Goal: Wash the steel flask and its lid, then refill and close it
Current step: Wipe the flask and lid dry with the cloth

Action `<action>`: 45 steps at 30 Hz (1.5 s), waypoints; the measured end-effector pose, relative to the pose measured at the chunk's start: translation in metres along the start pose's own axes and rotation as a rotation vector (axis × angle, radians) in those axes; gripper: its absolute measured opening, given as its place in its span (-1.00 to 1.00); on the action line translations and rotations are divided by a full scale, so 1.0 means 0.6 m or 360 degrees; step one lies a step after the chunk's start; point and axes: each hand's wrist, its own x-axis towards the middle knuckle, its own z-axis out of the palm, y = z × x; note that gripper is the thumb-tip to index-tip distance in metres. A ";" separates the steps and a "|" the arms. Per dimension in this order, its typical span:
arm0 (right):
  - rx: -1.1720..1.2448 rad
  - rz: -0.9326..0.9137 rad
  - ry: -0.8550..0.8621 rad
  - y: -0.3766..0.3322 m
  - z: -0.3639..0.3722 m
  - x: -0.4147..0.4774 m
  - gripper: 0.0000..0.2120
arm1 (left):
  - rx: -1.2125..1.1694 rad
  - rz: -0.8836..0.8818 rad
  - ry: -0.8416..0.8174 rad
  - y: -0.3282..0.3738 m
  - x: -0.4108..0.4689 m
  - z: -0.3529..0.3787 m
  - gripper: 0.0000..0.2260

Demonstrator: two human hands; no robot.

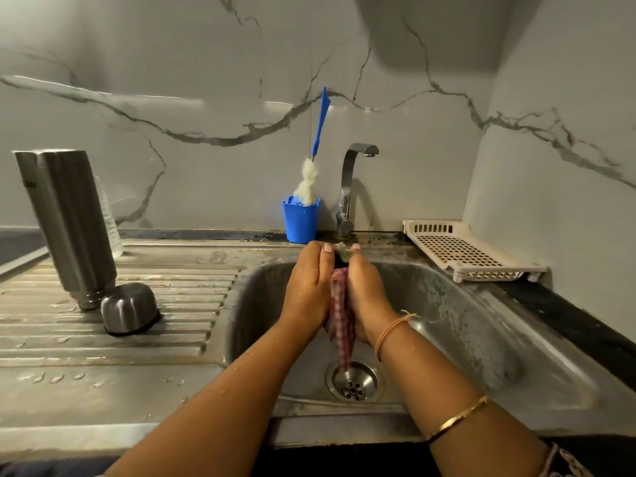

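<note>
From the head view, we held our left hand (pixel 306 287) and right hand (pixel 366 294) pressed together over the sink (pixel 464 321), gripping a checked cloth (pixel 340 325) whose tail hung toward the drain. Left of the sink, on the draining board, the steel flask (pixel 67 222) stood mouth-down, its lid (pixel 130 308) touching it. Behind the sink stood the tap (pixel 351 187).

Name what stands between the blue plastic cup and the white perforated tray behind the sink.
In the head view, a bent steel tap stands between the blue plastic cup and white perforated tray.
</note>
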 end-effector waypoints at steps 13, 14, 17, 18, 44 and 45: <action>-0.0747 -0.0292 0.0557 -0.013 -0.048 0.018 -0.62 | 0.0393 0.0140 -0.0321 -0.002 0.000 0.002 -0.68; -0.0815 -0.0321 0.0595 -0.012 -0.054 0.020 -0.63 | 0.0325 0.0112 -0.0440 0.000 -0.003 0.003 -0.63; -0.0980 -0.0405 0.0660 -0.010 -0.065 0.023 -0.65 | 0.0379 0.0143 -0.0665 -0.006 -0.009 0.006 -0.46; -0.1048 -0.0485 0.0677 -0.010 -0.066 0.021 -0.66 | 0.0498 0.0171 -0.0665 -0.008 -0.010 0.007 -0.42; -0.1112 -0.0658 0.0307 -0.015 -0.042 0.007 -0.63 | 0.0850 0.0356 -0.0215 0.007 -0.008 -0.012 -0.62; -0.0782 -0.0489 0.0235 -0.018 -0.046 0.011 -0.64 | 0.0709 0.0301 -0.0214 0.012 -0.009 -0.013 -0.60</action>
